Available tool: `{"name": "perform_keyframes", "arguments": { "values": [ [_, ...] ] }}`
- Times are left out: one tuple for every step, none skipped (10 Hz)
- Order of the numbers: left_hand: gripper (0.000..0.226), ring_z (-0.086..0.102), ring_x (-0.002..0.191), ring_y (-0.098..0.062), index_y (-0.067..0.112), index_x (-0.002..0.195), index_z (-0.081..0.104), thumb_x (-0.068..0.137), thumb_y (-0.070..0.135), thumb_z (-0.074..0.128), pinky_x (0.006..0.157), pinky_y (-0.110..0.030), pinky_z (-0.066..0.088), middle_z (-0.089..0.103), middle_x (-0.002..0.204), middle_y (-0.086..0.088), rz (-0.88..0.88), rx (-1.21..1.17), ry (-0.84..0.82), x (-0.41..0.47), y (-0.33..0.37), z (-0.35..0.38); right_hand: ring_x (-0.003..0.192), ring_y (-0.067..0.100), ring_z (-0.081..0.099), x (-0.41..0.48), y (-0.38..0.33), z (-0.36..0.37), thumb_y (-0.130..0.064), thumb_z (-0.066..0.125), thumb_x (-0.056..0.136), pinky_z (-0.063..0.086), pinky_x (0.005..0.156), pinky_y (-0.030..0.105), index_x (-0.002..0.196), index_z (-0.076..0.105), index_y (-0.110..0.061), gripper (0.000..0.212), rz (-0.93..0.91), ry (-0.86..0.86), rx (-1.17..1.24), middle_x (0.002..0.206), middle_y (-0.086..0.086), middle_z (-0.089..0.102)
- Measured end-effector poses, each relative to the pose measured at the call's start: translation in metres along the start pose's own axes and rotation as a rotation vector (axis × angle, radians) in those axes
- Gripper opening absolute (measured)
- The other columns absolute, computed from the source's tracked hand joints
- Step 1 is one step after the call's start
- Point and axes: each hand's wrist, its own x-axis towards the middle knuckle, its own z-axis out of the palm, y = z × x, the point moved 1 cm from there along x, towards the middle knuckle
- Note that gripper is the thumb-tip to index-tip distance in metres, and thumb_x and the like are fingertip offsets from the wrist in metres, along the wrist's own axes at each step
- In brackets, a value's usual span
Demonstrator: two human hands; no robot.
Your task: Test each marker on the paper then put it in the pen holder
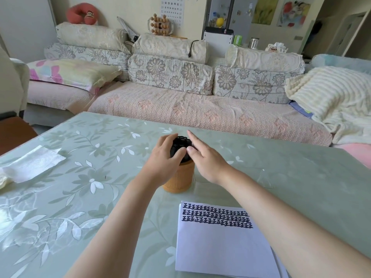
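Folded tissue (32, 163) lies far left on the table (301, 177). Left grip (164, 155) is curled round the black markers (180, 142), probably steadying the bundle. Markers stand packed, caps up, in the orange pen holder (179, 177), mid-table; it looks full. Right grip (204, 157) is flat with straight fingers, holds nothing, thumb beside the caps. Paper (220, 241) sits near right with three rows of dark test marks. My read: task near done.
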Motion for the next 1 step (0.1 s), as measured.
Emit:
{"name": "perform_keyframes", "arguments": {
  "values": [
    [0.060, 0.033, 0.134, -0.010, 0.025, 0.146, 0.034, 0.092, 0.042, 0.053, 0.102, -0.024, 0.026, 0.034, 0.146, 0.010, 0.008, 0.049, 0.037, -0.0021, 0.0042, -0.0116, 0.143, 0.007, 0.031, -0.0123, -0.0055, -0.0185, -0.035, 0.042, 0.104, 0.022, 0.114, 0.020, 0.154, 0.027, -0.032, 0.052, -0.022, 0.138, 0.065, 0.159, -0.008, 0.029]
  ]
}}
